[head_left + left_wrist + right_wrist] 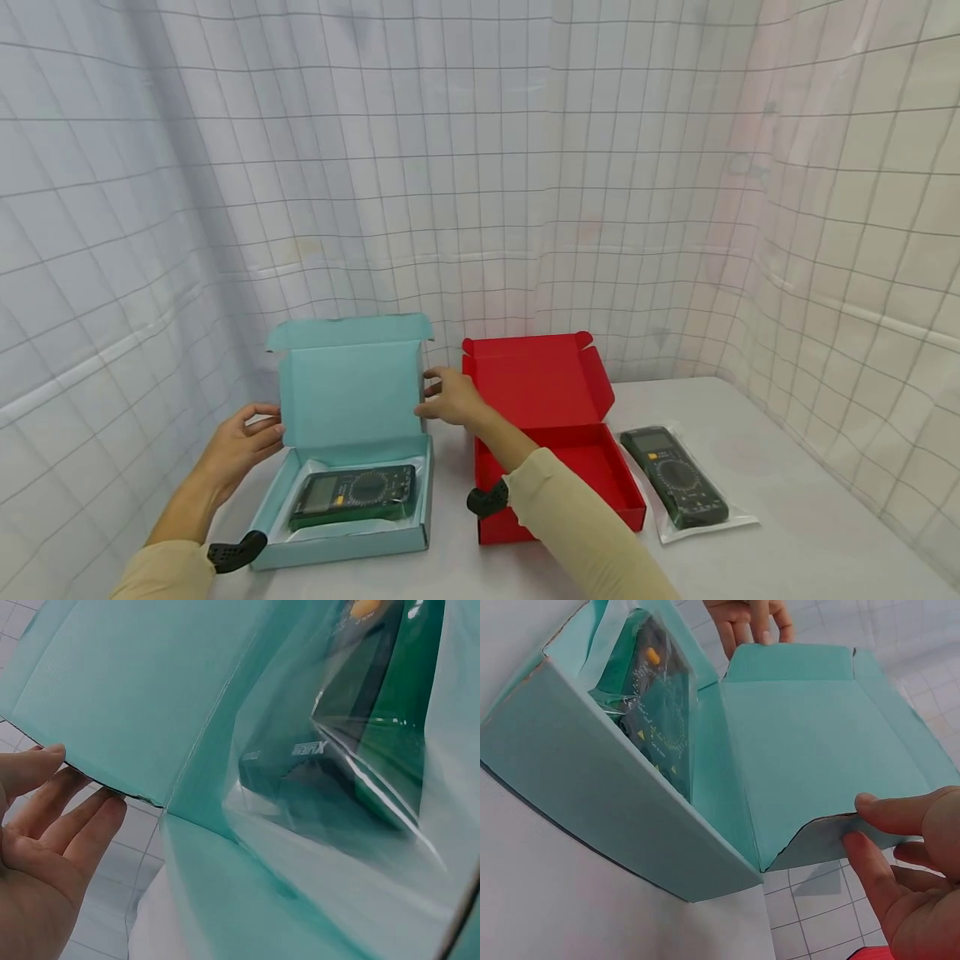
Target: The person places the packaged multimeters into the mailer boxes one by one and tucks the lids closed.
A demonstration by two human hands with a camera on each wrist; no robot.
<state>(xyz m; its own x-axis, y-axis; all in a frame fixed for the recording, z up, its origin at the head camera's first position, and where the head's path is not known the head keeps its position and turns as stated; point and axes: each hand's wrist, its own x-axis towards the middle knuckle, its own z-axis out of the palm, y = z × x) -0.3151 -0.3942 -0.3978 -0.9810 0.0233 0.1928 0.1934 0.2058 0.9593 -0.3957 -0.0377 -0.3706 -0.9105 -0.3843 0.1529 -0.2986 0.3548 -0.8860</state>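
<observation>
White gridded sheeting behind, pale table (787, 533) below. Teal box (352, 533) lies between our hands, lid (351, 392) upright; thin card, light, bendable. Left hand (238, 446) touches one lid flap with relaxed fingers, right hand (450, 398) pinches the other. Meter (354, 493) inside, bagged, likely slippery.

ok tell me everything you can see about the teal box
The teal box is a shallow cardboard mailer, open, its lid upright with side flaps. It sits on the white table, left of the red box. A green multimeter in clear plastic lies inside. The left hand touches the lid's left edge; the right hand pinches its right flap.
</observation>
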